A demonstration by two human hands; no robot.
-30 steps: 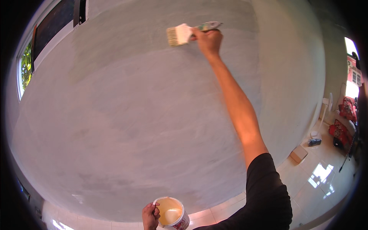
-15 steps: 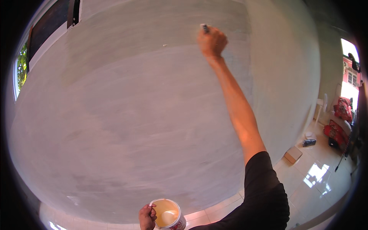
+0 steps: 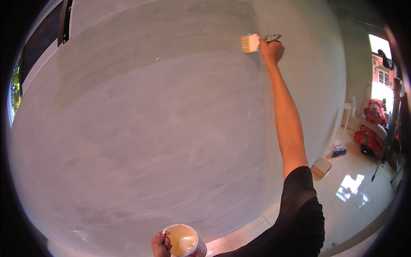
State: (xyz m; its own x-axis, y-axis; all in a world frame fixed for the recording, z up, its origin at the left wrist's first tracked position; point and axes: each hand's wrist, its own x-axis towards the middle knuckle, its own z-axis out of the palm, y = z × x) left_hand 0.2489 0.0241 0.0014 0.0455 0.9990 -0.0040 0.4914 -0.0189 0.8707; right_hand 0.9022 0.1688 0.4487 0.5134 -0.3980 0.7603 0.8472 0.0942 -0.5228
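Observation:
High on the grey wall point(image 3: 158, 128), near its corner, my right hand point(image 3: 271, 53) is closed around the handle of a wide paintbrush point(image 3: 254, 43), whose pale bristles point left against the wall. My arm in a black sleeve stretches up to it from the lower right. At the bottom centre my left hand point(image 3: 160, 243) grips the rim or handle of a white bucket point(image 3: 195, 249) with cream-coloured paint inside.
A dark-framed window point(image 3: 43, 38) is at upper left. On the right, red patterned bundles point(image 3: 374, 111), a small cardboard box point(image 3: 321, 167) and a dark wrapped item point(image 3: 338, 152) lie on the tiled floor point(image 3: 342, 214) along the wall, near a bright opening point(image 3: 380, 68).
My right hand with the brush has moved right across the wall, toward the corner, and slightly down. The view has shifted, and my left hand with the bucket sits slightly farther left and lower in it.

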